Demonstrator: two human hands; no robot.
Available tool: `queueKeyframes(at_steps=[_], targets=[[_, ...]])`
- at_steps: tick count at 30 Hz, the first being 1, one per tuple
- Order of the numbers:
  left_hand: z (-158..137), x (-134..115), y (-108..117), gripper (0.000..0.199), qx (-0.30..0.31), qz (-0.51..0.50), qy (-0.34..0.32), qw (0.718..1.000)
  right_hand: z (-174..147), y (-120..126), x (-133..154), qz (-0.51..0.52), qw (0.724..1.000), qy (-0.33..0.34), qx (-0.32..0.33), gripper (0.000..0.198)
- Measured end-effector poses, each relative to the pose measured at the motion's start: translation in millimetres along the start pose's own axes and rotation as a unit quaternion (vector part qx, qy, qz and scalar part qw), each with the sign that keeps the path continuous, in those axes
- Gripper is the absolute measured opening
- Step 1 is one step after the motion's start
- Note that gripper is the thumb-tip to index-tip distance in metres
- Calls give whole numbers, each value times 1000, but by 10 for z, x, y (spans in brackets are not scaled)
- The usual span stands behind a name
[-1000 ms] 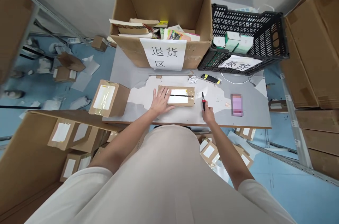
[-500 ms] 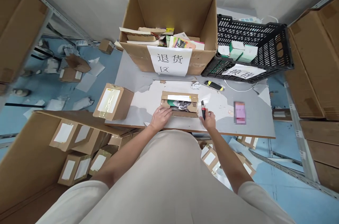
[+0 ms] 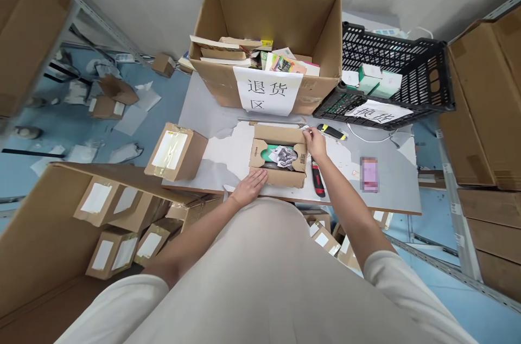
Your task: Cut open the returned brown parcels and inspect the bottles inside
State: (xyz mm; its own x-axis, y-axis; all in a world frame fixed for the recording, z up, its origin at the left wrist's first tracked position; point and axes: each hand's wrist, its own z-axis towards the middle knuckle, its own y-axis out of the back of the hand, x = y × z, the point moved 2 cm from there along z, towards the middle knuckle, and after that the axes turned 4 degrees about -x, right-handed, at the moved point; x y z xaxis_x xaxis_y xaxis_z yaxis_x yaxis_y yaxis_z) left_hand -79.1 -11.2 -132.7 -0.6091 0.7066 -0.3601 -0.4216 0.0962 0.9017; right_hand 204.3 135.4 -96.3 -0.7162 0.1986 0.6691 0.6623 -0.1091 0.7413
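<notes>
A small cardboard box [image 3: 280,177] lies on the table in front of me with its long flaps spread apart. Inside it are crumpled printed paper [image 3: 285,156] and a green item [image 3: 268,155], partly covered by the short end flaps. My left hand [image 3: 252,185] rests flat on the box's near left corner, fingers stretched out. At the far right corner, my right hand [image 3: 316,144] has its fingers closed on the edge of the far flap. A red and black utility knife [image 3: 318,179] lies beside the box, under my right forearm.
A large carton [image 3: 309,95] of books and a black crate [image 3: 423,100] with small boxes stand behind. A taped parcel [image 3: 179,154] sits left; a yellow-black cutter [image 3: 332,132] and a pink blurred item [image 3: 370,174] lie right. A big carton [image 3: 36,224] holds several parcels.
My right hand has let go of the red and black knife and moved up to the box's far corner. The flaps are spread wider, showing more of the contents.
</notes>
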Motion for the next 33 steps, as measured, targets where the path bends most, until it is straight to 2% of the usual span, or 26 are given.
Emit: queueKeyframes(at_steps=[2,4,7,9,13,16,20,22,24,28,33], targets=[[34,-28,51,42,12,-4,13,1000,70,-101,6,-2,1000,-26,-1,45],[92,-69,139,40,21,-10,32,999,33,-125,23,-6,999,-25,-26,47],[236,-135,316,41,30,-21,73,997,-215,21,83,-30,994,59,-92,49],[378,-170,448,42,38,-23,102,994,-458,171,133,-53,984,141,-99,50],[741,-187,697,48,88,1,137,987,-908,394,194,-106,960,253,-48,44],[972,-150,814,63,157,29,125,979,-1116,447,220,-147,939,310,25,44],[1069,-48,840,78,266,72,133,952,-1269,461,239,-220,918,316,94,53],[1054,-2,822,82,290,83,135,944,-1319,465,248,-245,913,302,119,54],[1035,28,801,83,283,85,125,947,-1352,471,262,-260,911,290,134,55],[1016,48,778,84,223,88,110,964,-1378,495,289,-279,912,277,120,56],[970,-73,831,88,166,107,73,978,-1431,508,273,-290,914,268,94,58]])
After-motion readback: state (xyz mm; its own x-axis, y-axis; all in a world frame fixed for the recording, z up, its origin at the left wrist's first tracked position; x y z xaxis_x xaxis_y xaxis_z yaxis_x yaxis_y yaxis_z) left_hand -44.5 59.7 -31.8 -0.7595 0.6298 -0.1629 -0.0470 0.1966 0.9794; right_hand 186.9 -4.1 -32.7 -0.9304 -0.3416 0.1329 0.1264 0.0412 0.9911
